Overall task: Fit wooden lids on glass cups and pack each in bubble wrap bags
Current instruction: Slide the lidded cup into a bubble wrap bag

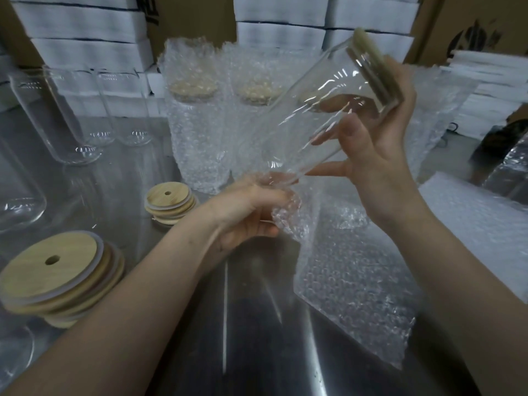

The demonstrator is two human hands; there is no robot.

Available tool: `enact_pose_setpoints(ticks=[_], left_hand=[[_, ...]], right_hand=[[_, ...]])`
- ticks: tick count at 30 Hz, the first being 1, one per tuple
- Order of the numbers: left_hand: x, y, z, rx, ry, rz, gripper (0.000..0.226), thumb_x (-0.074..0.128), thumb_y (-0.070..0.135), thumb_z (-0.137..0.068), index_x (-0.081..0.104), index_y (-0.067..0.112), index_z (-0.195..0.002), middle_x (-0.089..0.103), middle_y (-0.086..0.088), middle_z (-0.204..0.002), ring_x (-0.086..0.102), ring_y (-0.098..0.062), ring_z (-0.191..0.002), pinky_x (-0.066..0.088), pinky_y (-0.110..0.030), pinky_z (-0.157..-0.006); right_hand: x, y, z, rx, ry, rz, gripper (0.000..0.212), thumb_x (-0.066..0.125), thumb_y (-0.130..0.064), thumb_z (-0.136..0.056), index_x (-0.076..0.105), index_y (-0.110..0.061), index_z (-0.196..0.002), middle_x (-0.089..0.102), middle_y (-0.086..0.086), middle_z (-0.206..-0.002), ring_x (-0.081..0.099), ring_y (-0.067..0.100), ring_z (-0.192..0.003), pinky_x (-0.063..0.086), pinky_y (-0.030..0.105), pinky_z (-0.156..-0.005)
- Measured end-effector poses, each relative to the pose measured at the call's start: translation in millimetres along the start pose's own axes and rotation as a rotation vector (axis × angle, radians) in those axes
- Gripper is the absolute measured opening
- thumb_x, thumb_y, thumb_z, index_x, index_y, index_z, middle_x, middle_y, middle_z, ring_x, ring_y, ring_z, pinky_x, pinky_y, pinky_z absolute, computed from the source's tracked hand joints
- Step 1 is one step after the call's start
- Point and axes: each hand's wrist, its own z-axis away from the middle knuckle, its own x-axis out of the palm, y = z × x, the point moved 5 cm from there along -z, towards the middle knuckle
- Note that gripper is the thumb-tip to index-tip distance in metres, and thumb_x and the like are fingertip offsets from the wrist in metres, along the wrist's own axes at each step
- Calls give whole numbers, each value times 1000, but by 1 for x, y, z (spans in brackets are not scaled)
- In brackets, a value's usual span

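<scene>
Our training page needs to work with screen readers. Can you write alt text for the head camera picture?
The right hand holds a tilted glass cup with a wooden lid, its base at the mouth of a bubble wrap bag gripped by the left hand. Behind stand wrapped cups; bare cups and stacks of lids sit to the left on a metal table.

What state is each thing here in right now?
Bag: limp, not yet filled.
Held cup: lidded, tilted, base at the bag's mouth.
Right hand: grips that cup.
Left hand: holds the bag's mouth.
Back cups: lidded, bagged, standing.
Left cups: bare, no lids.
Spare lids: loose, in two stacks.
</scene>
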Motion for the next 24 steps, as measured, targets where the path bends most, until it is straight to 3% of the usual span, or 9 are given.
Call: enact_pose_setpoints(ticks=[3,5,6,8,11,13,15,18,24], left_hand=[[2,0,2,-9,-61,-14,69,74,-4,-69,55,6,-135,63,-15,-107,54,-32,-94,39,-42,-79],[5,1,2,2,-111,13,68,72,-2,-71,54,6,-137,58,-24,-127,54,-43,-113,42,-51,-94],[6,1,2,3,-125,35,68,71,-2,-72,53,5,-138,53,-27,-136,50,-47,-124,39,-58,-105],[8,0,2,7,-145,68,70,69,-4,-72,50,3,-139,44,-28,-146,41,-48,-135,26,-66,-113],[6,-3,-2,-3,-117,102,69,66,-3,-65,55,5,-132,59,-18,-127,57,-36,-119,37,-59,-109],[5,-4,-3,-13,-104,122,63,63,-5,-61,60,9,-123,64,-11,-108,62,-26,-98,50,-47,-92],[5,-5,-3,-22,-104,130,65,60,-6,-61,58,7,-125,64,-10,-105,61,-21,-88,51,-39,-81],[2,-6,-5,-35,-83,134,71,57,-6,-64,53,3,-134,62,-14,-107,60,-25,-91,50,-40,-83],[-9,-4,-9,2,3,185,62,55,-14,-72,54,3,-132,60,-20,-112,60,-28,-88,52,-40,-79]], right_hand=[[6,2,0,-39,-24,-44,86,56,-43,-87,1,-15,-147,30,27,-146,61,23,-100,61,40,-63],[5,5,0,-20,-4,-87,95,59,-52,-83,1,-14,-148,32,26,-145,60,26,-102,61,43,-61],[4,7,-1,-8,11,-108,98,60,-56,-81,2,-14,-147,34,25,-144,60,25,-100,60,44,-58],[2,9,-1,1,31,-123,100,61,-61,-78,4,-15,-147,35,25,-143,62,22,-90,59,43,-53],[1,8,-3,-25,28,-80,99,59,-65,-79,6,-14,-146,39,26,-140,63,22,-78,55,37,-47],[0,6,-4,-58,15,-39,98,57,-64,-82,6,-10,-146,40,27,-139,61,23,-70,51,32,-42],[-3,7,-5,-65,21,-21,95,58,-61,-85,8,-9,-146,41,27,-137,60,24,-62,46,29,-38],[-11,10,-5,-28,80,-12,80,56,-47,-89,12,-11,-146,41,27,-137,61,29,-53,43,26,-37],[-22,8,-6,-38,117,36,75,51,-44,-90,13,-12,-145,48,22,-128,62,35,-50,43,25,-38]])
